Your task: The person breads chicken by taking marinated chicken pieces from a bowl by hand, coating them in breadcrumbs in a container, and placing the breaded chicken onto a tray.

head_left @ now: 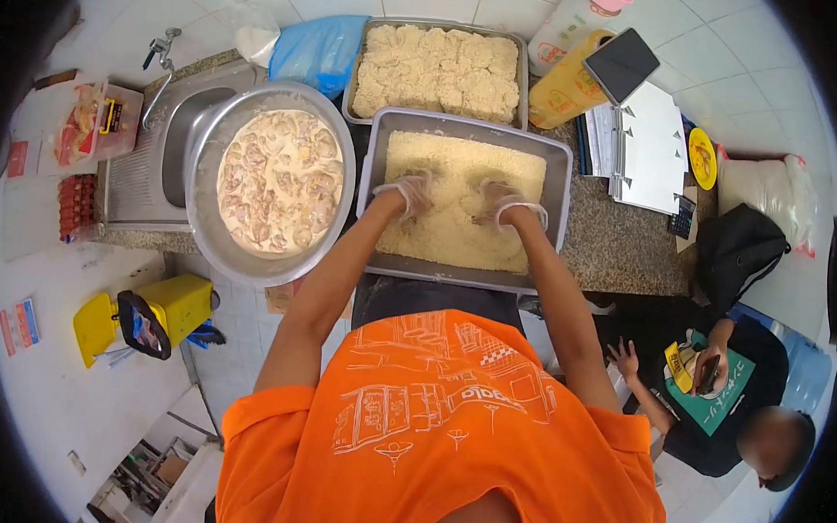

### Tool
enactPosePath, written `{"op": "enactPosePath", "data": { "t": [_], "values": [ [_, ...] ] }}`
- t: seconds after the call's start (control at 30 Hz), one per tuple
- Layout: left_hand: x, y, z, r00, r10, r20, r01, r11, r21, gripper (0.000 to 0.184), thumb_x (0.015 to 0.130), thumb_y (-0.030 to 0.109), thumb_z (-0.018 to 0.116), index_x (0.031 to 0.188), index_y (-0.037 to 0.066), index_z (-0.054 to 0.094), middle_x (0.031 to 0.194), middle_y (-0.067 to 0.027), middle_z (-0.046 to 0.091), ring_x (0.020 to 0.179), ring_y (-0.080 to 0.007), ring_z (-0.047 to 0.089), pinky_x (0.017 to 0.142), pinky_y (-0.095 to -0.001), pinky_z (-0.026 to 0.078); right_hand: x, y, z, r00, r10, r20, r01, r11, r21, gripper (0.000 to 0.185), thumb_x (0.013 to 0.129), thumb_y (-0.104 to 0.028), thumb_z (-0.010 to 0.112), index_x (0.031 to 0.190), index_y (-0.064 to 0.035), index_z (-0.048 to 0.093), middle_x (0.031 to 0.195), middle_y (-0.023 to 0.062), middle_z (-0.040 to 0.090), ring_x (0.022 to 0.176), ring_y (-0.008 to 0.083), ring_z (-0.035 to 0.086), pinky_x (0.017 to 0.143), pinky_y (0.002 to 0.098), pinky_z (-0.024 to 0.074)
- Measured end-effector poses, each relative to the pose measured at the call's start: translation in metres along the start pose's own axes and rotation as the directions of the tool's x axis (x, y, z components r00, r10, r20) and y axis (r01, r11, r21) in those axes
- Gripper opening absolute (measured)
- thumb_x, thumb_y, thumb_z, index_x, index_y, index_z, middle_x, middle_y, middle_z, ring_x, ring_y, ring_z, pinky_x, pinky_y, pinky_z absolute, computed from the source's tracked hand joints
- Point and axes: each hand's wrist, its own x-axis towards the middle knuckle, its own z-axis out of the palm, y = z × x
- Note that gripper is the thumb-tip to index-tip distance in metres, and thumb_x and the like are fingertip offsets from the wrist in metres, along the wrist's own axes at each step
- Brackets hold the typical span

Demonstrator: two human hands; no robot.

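Both of my hands wear clear plastic gloves and are pushed into pale crumbs (468, 162) in a grey rectangular tub (374, 158). My left hand (412, 195) is in the left part of the crumbs, its fingers buried. On the right side, my right hand (503, 205) also has its fingers sunk in the crumbs. A mound of crumbs lies between the two hands. Left of the tub is a large round metal bowl (200, 185) of raw meat pieces in creamy batter (278, 183). Behind the tub, a metal tray (351, 93) holds crumb-coated pieces (439, 69).
A sink (178, 152) and egg trays (76, 208) are at the left. A blue bag (315, 50), yellow container (567, 87), phone (621, 64) and papers (648, 150) stand along the back. Another person (727, 392) sits at the lower right, near a black bag (740, 254).
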Motion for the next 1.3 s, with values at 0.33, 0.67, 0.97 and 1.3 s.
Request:
{"op": "enactPosePath", "data": {
  "t": [0.33, 0.67, 0.97, 1.3],
  "values": [
    [-0.057, 0.031, -0.028, 0.581, 0.204, -0.788, -0.392, 0.918, -0.051, 0.045, 0.075, 0.012, 0.057, 0.119, 0.005, 0.054, 0.114, -0.0178, 0.059, 0.105, -0.034, 0.055, 0.093, -0.0391, 0.043, -0.056, -0.022, 0.014, 0.692, 0.043, -0.721, 0.006, 0.998, 0.065, 0.029, 0.081, -0.021, 0.057, 0.108, -0.0089, 0.059, 0.109, 0.0182, 0.058, 0.1, 0.0341, 0.057, 0.078, 0.0412, 0.0484],
    [-0.082, 0.057, 0.063, 0.913, 0.103, -0.394, -0.252, 0.903, -0.347, 0.031, 0.085, 0.009, 0.037, 0.111, 0.001, 0.053, 0.11, -0.0197, 0.057, 0.105, -0.0344, 0.054, 0.093, -0.0396, 0.04, -0.048, 0.0, 0.105, 0.935, 0.328, -0.133, -0.163, 0.733, 0.66, 0.046, 0.09, -0.034, 0.04, 0.123, -0.0043, 0.05, 0.123, 0.0221, 0.052, 0.113, 0.0363, 0.05, 0.093, 0.0411, 0.0402],
    [-0.108, 0.054, 0.016, 0.958, -0.208, -0.2, 0.132, 0.933, -0.335, 0.035, 0.086, 0.019, 0.043, 0.118, 0.007, 0.052, 0.114, -0.0196, 0.056, 0.111, -0.0299, 0.051, 0.096, -0.0378, 0.037, 0.022, -0.089, 0.002, 0.743, 0.261, -0.616, -0.018, 0.928, 0.371, 0.049, 0.088, -0.039, 0.042, 0.113, 0.001, 0.057, 0.112, 0.024, 0.057, 0.11, 0.0368, 0.05, 0.095, 0.0425, 0.0379],
    [-0.093, 0.03, 0.049, 0.681, -0.474, -0.558, -0.481, 0.284, -0.829, 0.02, 0.088, 0.012, 0.046, 0.106, 0.005, 0.054, 0.087, -0.0058, 0.058, 0.079, -0.0169, 0.055, 0.073, -0.03, 0.045, 0.049, -0.118, -0.002, 0.855, -0.209, -0.474, 0.208, 0.977, -0.056, 0.046, 0.081, -0.033, 0.053, 0.12, -0.009, 0.054, 0.13, 0.021, 0.046, 0.125, 0.0349, 0.038, 0.101, 0.0539, 0.0266]
  ]
}}
